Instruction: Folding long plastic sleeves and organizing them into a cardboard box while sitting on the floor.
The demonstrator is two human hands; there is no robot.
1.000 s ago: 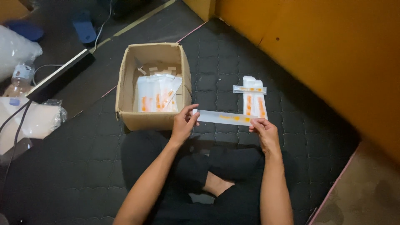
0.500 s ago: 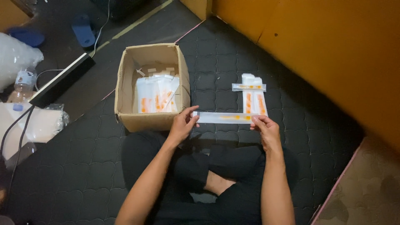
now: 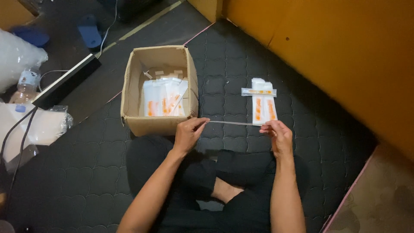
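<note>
1. Packet, long, thin and seen edge-on, is stretched level between both hands above the person's crossed legs, just in front of a cardboard box.
2. Left hand pinches the packet's left end between thumb and fingertips, the fingers closed narrowly on it.
3. Right hand pinches the right end the same way, closed on the packet.
4. Cardboard box stands open on a dark quilted mat and holds more white packets with orange marks.
5. Three similar packets lie on the mat just beyond the right hand, two side by side and one laid across their top.
6. A plastic bottle and clear plastic wrapping lie well apart to the left.
7. Risk, as a judgement: held only by its tips, the packet could slip from one pinch and drop onto the legs, or crease if the hands pull unevenly.
8. Compared with a second ago, the packet has turned from showing its flat face to showing its thin edge; both hands remain on its ends.
</note>
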